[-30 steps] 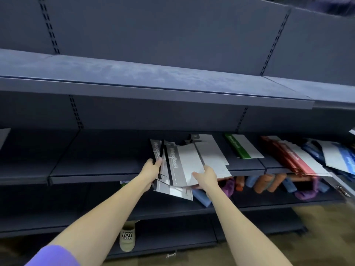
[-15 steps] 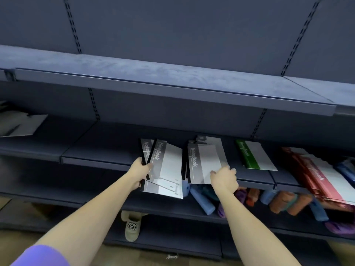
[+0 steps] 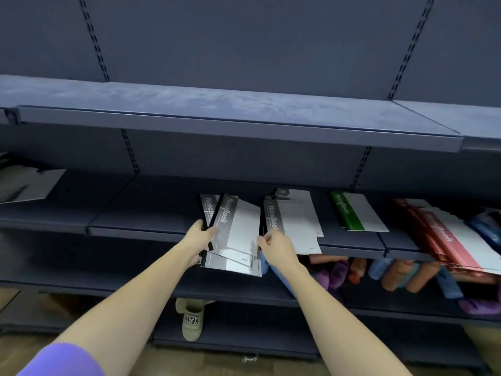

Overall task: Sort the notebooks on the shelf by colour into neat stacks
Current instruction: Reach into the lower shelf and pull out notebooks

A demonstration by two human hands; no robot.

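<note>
Several grey notebooks (image 3: 238,229) hang fanned over the front edge of the middle shelf (image 3: 141,213). My left hand (image 3: 199,238) grips their left edge. My right hand (image 3: 273,244) pinches the lower right edge of the same bundle. A second pile of grey notebooks (image 3: 295,221) lies on the shelf just right of my right hand. Further right lie a green notebook (image 3: 355,213), a slanted red stack (image 3: 447,237) that overhangs the edge, and blue notebooks (image 3: 488,226) at the frame's right edge.
An upper shelf (image 3: 244,120) juts out above the notebooks. A pale sheet (image 3: 27,183) lies at the far left of the middle shelf. Coloured rolled items (image 3: 393,272) fill the lower shelf on the right. A beige slipper (image 3: 192,318) stands on the bottom shelf.
My right hand left the right grey pile and moved left to the bundle that my left hand grips. The view shifted a little; the grey notebooks now lie in two separate piles.
</note>
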